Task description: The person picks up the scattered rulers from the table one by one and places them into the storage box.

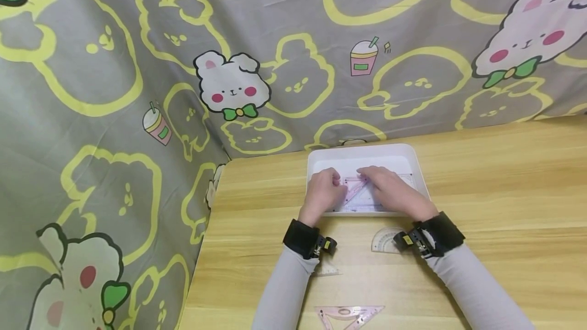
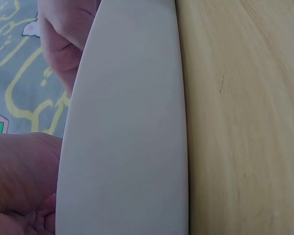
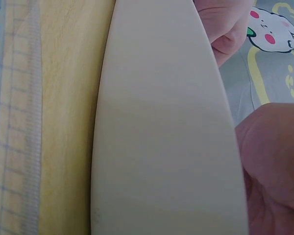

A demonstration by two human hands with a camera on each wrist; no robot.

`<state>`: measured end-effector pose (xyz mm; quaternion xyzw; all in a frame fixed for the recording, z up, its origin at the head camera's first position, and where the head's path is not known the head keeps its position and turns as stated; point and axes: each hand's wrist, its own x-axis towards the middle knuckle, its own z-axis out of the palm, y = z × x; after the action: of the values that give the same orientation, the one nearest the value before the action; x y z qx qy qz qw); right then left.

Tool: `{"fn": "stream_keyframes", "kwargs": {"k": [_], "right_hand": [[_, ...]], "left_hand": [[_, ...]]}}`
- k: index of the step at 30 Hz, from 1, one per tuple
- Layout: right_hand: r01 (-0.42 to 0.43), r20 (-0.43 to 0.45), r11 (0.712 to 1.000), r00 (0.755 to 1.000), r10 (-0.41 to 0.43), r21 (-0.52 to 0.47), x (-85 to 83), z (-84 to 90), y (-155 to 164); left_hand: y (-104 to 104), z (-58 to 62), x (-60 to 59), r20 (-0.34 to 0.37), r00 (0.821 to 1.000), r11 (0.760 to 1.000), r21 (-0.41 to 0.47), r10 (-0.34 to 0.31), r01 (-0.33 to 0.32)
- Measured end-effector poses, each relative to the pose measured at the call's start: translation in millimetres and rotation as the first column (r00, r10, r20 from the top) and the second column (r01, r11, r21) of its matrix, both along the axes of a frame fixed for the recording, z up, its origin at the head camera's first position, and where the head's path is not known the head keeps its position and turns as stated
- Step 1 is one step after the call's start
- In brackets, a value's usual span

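Both hands reach into a white tray (image 1: 359, 153). A pink set square (image 1: 354, 187) lies in it, over a larger clear drawing template (image 1: 373, 200). My left hand (image 1: 324, 190) is at the tray's left side with bent fingers, its thumb close to the set square's left edge. My right hand (image 1: 392, 192) comes over the template from the right, its fingertips at the set square's upper right corner; its thumb is hidden. Whether either hand pinches anything cannot be made out. In both wrist views the tray's outer wall (image 2: 122, 122) covers much of the hands.
On the wooden table (image 1: 504, 192), nearer me, lie a clear protractor (image 1: 384, 240) by the right wrist, a clear set square (image 1: 327, 270) partly under the left forearm, and another pink set square (image 1: 348, 314). A patterned curtain (image 1: 298, 65) hangs behind the tray and on the left.
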<state>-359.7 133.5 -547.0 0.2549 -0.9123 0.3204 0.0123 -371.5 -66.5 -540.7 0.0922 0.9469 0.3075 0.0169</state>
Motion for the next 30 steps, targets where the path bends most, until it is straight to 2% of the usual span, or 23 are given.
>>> {"fn": "stream_keyframes", "kwargs": {"k": [8, 12, 15, 20, 23, 27, 30], "right_hand": [[0.027, 0.033, 1.0, 0.999, -0.027, 0.003, 9.3, 9.8, 4.7], [0.073, 0.036, 0.997, 0.997, -0.072, -0.017, 14.6, 24.6, 15.0], [0.094, 0.004, 0.994, 0.996, -0.094, -0.051, 20.1, 39.4, 22.8], [0.078, -0.082, 0.988, 0.993, -0.089, -0.131, 30.7, 58.6, 31.6], [0.05, -0.135, 0.987, 0.988, -0.071, -0.15, 39.1, 69.6, 32.3], [0.011, -0.175, 0.986, 0.984, -0.04, -0.167, 54.7, 85.2, 25.6], [-0.034, -0.19, 0.985, 0.982, 0.002, -0.167, 66.0, 92.9, 13.2]], "left_hand": [[-0.4, 6.8, 6.0, 0.001, 1.0, 1.0, 0.013, 0.021, -0.021], [-3.2, 17.5, 8.6, -0.017, 0.999, 0.998, 0.054, 0.028, -0.028], [-5.7, 27.4, 11.7, -0.048, 0.999, 0.995, 0.096, 0.017, -0.013], [-7.9, 37.8, 17.7, -0.105, 0.994, 0.986, 0.163, -0.03, 0.047], [-7.5, 44.7, 23.4, -0.134, 0.987, 0.979, 0.168, -0.093, 0.115], [-7.6, 63.3, 35.3, -0.184, 0.965, 0.966, 0.144, -0.188, 0.215], [-9.8, 80.2, 48.1, -0.224, 0.946, 0.955, 0.129, -0.235, 0.268]]}}
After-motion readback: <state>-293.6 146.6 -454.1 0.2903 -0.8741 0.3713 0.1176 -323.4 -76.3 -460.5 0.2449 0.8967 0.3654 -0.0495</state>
